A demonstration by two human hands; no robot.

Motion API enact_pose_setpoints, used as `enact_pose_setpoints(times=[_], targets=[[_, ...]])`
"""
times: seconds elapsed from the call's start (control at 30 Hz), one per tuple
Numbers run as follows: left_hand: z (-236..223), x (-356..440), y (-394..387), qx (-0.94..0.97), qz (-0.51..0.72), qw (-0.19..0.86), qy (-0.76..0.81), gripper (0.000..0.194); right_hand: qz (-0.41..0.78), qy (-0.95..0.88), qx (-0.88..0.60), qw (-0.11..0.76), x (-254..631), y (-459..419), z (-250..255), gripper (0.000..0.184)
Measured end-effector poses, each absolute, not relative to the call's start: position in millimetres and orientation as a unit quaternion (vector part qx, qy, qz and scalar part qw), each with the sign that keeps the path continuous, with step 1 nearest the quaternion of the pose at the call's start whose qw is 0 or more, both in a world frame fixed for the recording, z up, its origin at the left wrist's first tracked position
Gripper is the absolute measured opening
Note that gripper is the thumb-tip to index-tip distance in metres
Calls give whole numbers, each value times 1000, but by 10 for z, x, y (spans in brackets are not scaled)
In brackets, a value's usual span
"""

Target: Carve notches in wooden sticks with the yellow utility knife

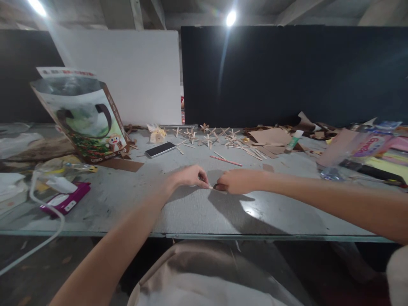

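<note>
My left hand (193,176) is closed in a pinch on a small pale wooden stick (211,187), low over the middle of the table. Just right of it, my right hand (237,181) is closed too, its fingertips at the stick's other end. Something dark shows at those fingertips, too small to name. Beyond the hands lies a red-and-white striped straw (225,160). Farther back are several thin wooden sticks (253,152), some crossed into star shapes (208,141).
A phone (160,149) lies behind my left hand. Further left stand a printed paper bag (92,123) and a purple power strip (68,199) with a white cable. Cardboard scraps (270,138), a glue tube (293,141) and plastic packaging (371,146) lie at the right.
</note>
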State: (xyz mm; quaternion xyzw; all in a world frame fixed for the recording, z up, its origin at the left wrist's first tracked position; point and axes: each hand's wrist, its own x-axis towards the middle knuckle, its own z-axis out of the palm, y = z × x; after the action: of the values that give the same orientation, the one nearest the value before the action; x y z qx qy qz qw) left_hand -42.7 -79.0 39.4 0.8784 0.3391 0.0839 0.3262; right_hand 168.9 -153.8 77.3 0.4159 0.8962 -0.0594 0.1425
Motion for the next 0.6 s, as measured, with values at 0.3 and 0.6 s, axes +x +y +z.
enact_pose_setpoints(times=[0.3, 0.6], targets=[[350, -408, -766, 871, 88, 324, 360, 9, -125, 876, 466, 18, 1802, -1437, 746, 26], [332, -377, -802, 843, 140, 314, 415, 21, -169, 832, 528, 23, 1810, -1522, 581, 30]])
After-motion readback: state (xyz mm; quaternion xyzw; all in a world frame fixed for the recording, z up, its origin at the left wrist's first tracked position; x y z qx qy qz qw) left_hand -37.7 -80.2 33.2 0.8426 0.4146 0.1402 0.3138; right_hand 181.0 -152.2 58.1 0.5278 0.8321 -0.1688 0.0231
